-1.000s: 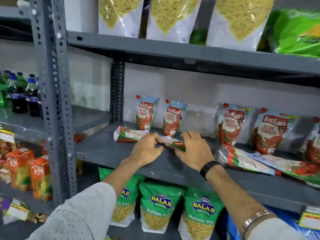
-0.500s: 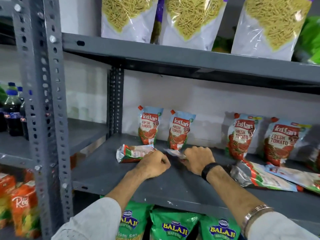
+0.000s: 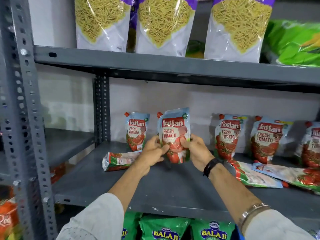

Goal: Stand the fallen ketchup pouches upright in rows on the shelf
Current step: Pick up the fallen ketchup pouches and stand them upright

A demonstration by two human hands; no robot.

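Note:
I hold one ketchup pouch (image 3: 174, 134) upright just above the grey middle shelf (image 3: 173, 189). My left hand (image 3: 152, 153) grips its lower left side and my right hand (image 3: 195, 149) its lower right side. An upright pouch (image 3: 136, 130) stands at the back left, and the red cap of another (image 3: 159, 114) peeks out behind the held one. Three more pouches (image 3: 228, 135) (image 3: 268, 137) (image 3: 311, 144) stand against the wall on the right. A fallen pouch (image 3: 119, 161) lies left of my hands. Two fallen pouches (image 3: 254, 175) (image 3: 290, 174) lie to the right.
The shelf above (image 3: 173, 66) carries noodle-snack bags (image 3: 166, 26) and green packets (image 3: 294, 42). Green Balaji wafer bags (image 3: 164, 229) stand on the shelf below. A perforated grey upright (image 3: 22, 118) rises at the left, another post (image 3: 102, 108) at the back. Orange packs (image 3: 8, 220) sit lower left.
Both hands were pressed on a fallen pouch lying on the shelf. They have since lifted it and turned it upright, label facing me. The view has moved closer and tilted up.

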